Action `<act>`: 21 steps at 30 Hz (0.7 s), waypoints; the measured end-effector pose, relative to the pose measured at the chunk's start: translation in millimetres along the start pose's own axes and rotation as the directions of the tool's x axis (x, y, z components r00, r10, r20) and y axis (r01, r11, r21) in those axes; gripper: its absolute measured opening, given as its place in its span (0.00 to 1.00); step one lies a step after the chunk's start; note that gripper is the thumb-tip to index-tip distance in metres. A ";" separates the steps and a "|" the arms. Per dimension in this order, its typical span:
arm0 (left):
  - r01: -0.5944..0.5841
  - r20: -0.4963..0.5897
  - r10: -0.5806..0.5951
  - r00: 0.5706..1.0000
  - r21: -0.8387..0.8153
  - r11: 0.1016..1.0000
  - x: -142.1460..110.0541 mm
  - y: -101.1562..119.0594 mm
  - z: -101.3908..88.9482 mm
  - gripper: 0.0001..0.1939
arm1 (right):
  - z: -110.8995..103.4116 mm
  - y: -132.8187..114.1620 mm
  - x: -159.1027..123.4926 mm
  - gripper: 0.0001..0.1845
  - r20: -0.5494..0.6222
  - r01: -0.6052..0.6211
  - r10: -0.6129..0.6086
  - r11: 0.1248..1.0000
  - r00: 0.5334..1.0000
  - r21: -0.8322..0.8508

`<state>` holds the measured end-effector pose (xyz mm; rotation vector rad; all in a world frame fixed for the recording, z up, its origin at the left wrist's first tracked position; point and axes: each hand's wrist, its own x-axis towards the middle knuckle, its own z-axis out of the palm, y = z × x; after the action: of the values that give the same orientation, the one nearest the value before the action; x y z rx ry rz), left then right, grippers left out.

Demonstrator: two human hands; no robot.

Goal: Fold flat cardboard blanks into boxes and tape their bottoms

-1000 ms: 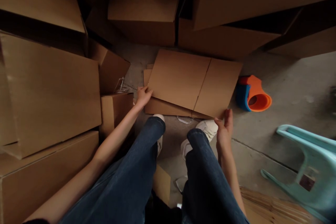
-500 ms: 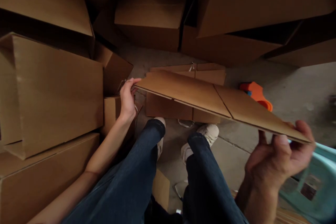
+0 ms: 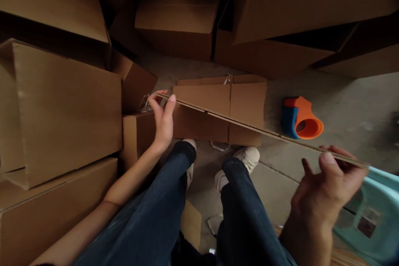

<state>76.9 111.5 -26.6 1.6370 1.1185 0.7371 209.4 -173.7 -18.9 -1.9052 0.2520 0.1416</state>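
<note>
I hold a flattened cardboard box (image 3: 243,124) off the floor; it shows nearly edge-on, as a thin line running from upper left to lower right. My left hand (image 3: 162,118) pinches its far left corner. My right hand (image 3: 327,185) grips the near right corner, thumb on top, fingers beneath. Under it, more flattened cardboard boxes (image 3: 218,108) lie stacked on the concrete floor, just beyond my white shoes (image 3: 246,158). My legs in dark jeans fill the lower middle.
An orange and blue tape dispenser (image 3: 301,118) lies on the floor right of the stack. A turquoise plastic stool (image 3: 370,216) stands at lower right. Assembled cardboard boxes (image 3: 62,108) crowd the left side and the back (image 3: 174,20). More flat cardboard sits at the bottom right.
The flat box was lifted off the stack. It has since tilted further, from showing its face to nearly edge-on. My right hand came up and toward me with its corner.
</note>
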 end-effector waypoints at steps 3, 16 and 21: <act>0.010 0.028 -0.011 1.000 0.054 0.998 -3.6 3.5 -0.2 0.24 | 6.2 -15.9 -2.8 0.18 -0.074 -0.145 0.158 0.978 0.985 0.150; -0.020 0.112 0.010 0.994 0.095 0.995 -22.8 5.1 -6.5 0.34 | 3.3 -19.7 -0.6 0.14 -0.013 -0.246 0.251 0.959 0.968 0.139; -0.039 0.135 0.025 0.991 0.099 0.994 -23.3 5.5 -7.5 0.35 | 10.9 -26.2 1.9 0.10 -0.073 -0.251 0.260 0.962 0.963 0.110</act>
<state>63.0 92.5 -17.9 1.7662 1.0501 0.5901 217.9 -155.2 0.8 -1.7753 0.5555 0.2153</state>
